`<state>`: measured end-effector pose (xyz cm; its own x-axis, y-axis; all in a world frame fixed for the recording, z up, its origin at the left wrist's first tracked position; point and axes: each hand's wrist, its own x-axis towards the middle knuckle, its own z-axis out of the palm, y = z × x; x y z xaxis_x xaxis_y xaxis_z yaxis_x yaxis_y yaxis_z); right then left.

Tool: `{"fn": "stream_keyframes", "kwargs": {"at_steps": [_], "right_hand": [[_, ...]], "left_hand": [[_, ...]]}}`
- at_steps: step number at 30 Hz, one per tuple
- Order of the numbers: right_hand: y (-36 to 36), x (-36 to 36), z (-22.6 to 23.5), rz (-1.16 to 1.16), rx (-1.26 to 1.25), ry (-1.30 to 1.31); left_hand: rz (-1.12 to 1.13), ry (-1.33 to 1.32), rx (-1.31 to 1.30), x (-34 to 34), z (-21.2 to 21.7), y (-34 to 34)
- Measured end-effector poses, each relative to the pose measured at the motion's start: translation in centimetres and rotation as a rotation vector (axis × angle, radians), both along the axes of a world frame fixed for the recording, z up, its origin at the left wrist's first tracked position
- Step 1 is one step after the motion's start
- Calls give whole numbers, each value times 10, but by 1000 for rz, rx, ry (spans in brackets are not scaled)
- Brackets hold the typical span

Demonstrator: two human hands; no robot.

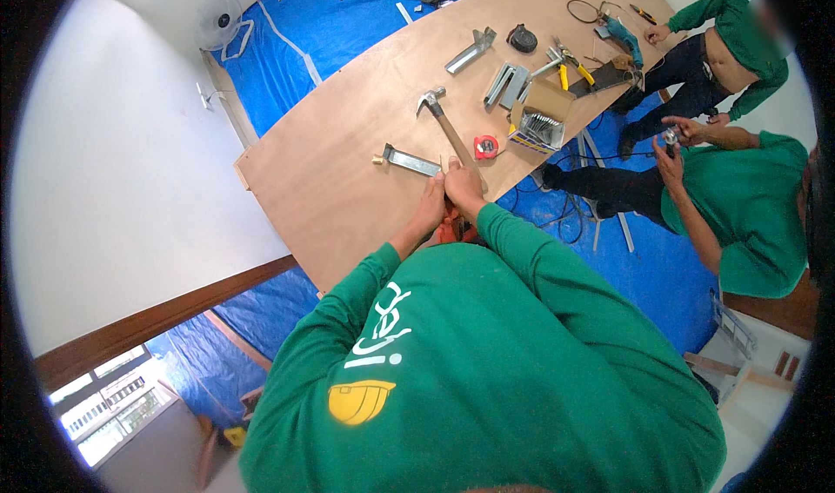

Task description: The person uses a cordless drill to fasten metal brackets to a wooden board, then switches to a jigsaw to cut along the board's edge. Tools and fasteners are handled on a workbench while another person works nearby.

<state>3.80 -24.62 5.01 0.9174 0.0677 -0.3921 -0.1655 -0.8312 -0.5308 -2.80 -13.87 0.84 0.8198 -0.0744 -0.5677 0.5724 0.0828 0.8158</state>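
Observation:
My left hand and my right hand meet at the table's near edge, fingers closed together. A thin sliver sticks up between them; what they hold is too small to make out. Below them, partly hidden by my wrists, is something orange-red. A claw hammer with a wooden handle lies just beyond, the handle's end passing behind my right hand. To the left of the hammer, a metal bracket with a brass-coloured fitting at its far end reaches toward my fingers. A red tape measure sits right of the handle.
The plywood table carries an open box of metal pieces, metal channels, another bracket, a black tape measure, yellow-handled pliers and a teal power tool. Two people in green stand at right. Blue tarp covers the floor.

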Motion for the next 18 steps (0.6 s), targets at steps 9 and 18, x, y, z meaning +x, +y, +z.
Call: {"fn": "stream_keyframes", "kwargs": {"at_steps": [9, 18], "right_hand": [[19, 14, -31, 283, 232, -91], [18, 14, -38, 212, 435, 64]], "left_hand": [[305, 129, -476, -1, -22, 26], [155, -74, -259, -30, -12, 38]]}}
